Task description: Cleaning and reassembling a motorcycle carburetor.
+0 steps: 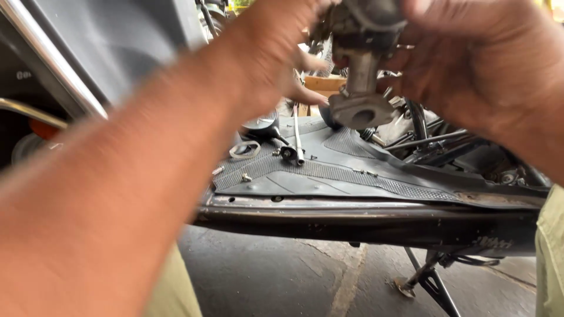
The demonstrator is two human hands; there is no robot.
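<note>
Head view, looking down over a scooter footboard [352, 194]. Both hands are raised close to the lens at 12 o'clock, sharing one grey metal part [363, 70].

Left hand [276, 47]: fingers curled round the upper body of the part from its 9 o'clock side, thumb pointing toward the neck. Closed on it, though blur hides the exact contact.

Right hand [470, 58]: wrapped round the same body from 3 o'clock, fingers folded in, gripping.

Metal part: a cast body, a short neck below it, and a flat flange [361, 111] with a round bore at the lower end. The flange hangs free, above and apart from the footboard.

Handling judgement: solid casting, so probably dense for its bulk and fully rigid. Surface looks dull and grimy, possibly oily, so slip is a risk. Small fittings near the top look easier to damage; the body and neck seem the safer holds, and the flange face is best left untouched.

Surroundings: ribbed rubber mat [329, 170] on the footboard; at 9 o'clock of it a pale ring [244, 150], a loose screw [246, 177], and a thin rod [298, 141]. Side stand [426, 282] at 5 o'clock, resting on concrete floor [282, 276].
</note>
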